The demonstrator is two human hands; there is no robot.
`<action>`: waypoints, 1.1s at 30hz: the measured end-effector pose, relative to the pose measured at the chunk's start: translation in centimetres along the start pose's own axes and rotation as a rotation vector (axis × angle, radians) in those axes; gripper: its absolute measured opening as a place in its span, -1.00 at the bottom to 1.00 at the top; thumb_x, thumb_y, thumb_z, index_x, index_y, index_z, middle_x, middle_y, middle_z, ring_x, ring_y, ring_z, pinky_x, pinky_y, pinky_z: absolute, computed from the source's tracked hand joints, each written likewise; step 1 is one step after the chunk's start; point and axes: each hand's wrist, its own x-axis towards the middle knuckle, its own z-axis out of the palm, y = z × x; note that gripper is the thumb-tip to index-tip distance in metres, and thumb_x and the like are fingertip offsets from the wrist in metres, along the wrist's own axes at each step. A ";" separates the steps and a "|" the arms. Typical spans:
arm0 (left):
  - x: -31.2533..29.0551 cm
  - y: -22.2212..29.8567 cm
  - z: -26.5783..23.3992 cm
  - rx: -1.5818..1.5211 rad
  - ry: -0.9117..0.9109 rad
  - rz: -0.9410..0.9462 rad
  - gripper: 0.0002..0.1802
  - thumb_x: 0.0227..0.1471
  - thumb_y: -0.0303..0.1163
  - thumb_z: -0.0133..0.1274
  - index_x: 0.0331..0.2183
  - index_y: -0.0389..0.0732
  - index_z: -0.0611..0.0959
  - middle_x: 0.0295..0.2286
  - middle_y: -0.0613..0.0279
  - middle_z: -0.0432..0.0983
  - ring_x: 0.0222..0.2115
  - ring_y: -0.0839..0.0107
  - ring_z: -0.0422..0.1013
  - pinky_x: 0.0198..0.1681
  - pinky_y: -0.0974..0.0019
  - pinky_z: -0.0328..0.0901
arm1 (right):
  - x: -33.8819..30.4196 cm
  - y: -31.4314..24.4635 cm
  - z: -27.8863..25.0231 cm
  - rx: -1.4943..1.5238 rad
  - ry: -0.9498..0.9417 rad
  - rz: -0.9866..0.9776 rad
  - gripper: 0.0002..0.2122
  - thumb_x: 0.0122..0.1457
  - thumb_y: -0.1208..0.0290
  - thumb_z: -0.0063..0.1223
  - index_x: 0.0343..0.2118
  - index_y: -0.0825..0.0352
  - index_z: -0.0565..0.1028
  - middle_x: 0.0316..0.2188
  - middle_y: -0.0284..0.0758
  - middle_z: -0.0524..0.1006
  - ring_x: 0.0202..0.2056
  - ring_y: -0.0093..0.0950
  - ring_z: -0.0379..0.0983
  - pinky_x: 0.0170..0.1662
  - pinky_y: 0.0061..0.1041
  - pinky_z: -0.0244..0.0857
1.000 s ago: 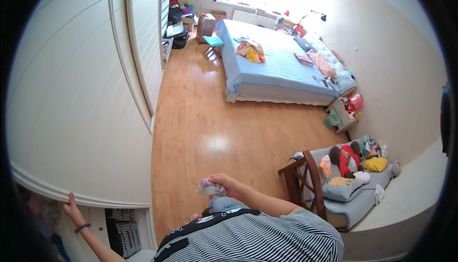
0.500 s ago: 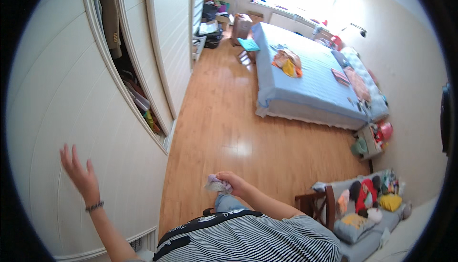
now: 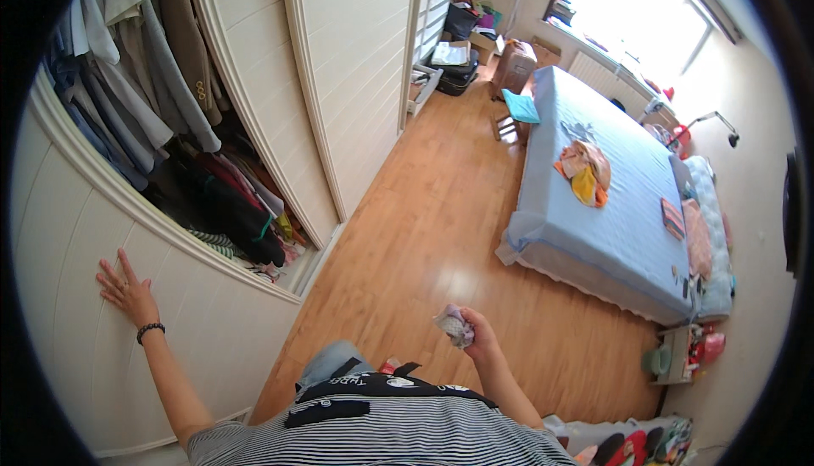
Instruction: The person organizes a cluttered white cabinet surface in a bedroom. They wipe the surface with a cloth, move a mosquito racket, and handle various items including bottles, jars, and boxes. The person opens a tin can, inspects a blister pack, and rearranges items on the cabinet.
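Observation:
My left hand (image 3: pixel 131 296) lies flat with spread fingers against the white wardrobe sliding door (image 3: pixel 64 237). A dark bead bracelet (image 3: pixel 151 329) circles that wrist. Beside the door's edge the wardrobe stands partly uncovered, with shirts and jackets (image 3: pixel 140 67) hanging and dark folded clothes (image 3: pixel 229 203) heaped below. In front of my body, my right hand (image 3: pixel 480 334) is closed round a small crumpled bundle of pale purple and whitish cloth (image 3: pixel 455 325). What exactly the cloth is, I cannot make out.
A bed (image 3: pixel 619 178) with a light blue cover fills the right side, bearing a heap of orange and yellow cloth (image 3: pixel 585 173). A stool with a turquoise top (image 3: pixel 520 106) and a suitcase (image 3: pixel 514 67) stand near its far corner. Wooden floor (image 3: pixel 415 220) runs between bed and wardrobe.
My left hand has come to rest on the door, which has slid toward me, widening the gap and showing more hanging clothes. My right hand has turned upward with the cloth. The view has shifted left.

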 end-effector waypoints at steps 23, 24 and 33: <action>19.8 36.3 13.4 -1.708 -0.455 -0.494 -0.57 -0.03 -0.34 0.25 -0.17 -0.46 0.60 -0.22 0.24 0.52 -0.24 0.51 0.39 -0.10 0.38 0.27 | 30.1 -23.6 8.6 -0.099 -0.079 0.073 -0.85 0.14 0.37 -0.01 -0.35 0.36 0.47 -0.47 -0.31 0.52 -0.48 -0.50 0.49 -0.45 -0.50 0.43; 19.7 35.7 13.6 -1.648 -0.423 -0.501 -0.58 -0.01 -0.37 0.23 -0.16 -0.46 0.59 -0.19 0.22 0.51 -0.20 0.50 0.39 -0.06 0.37 0.26 | 31.4 -24.2 8.3 -0.095 -0.079 0.095 -0.85 0.14 0.37 -0.02 -0.36 0.35 0.47 -0.47 -0.30 0.52 -0.48 -0.50 0.49 -0.45 -0.50 0.43; 13.3 30.8 15.8 -1.290 -0.025 -0.805 -0.49 0.10 -0.26 0.08 -0.03 -0.47 0.48 -0.04 -0.09 0.44 -0.06 0.15 0.40 0.05 0.14 0.26 | 42.1 -34.4 0.8 0.039 0.114 0.098 -0.82 0.17 0.34 -0.03 -0.28 0.35 0.47 -0.41 -0.29 0.55 -0.42 -0.45 0.52 -0.35 -0.42 0.47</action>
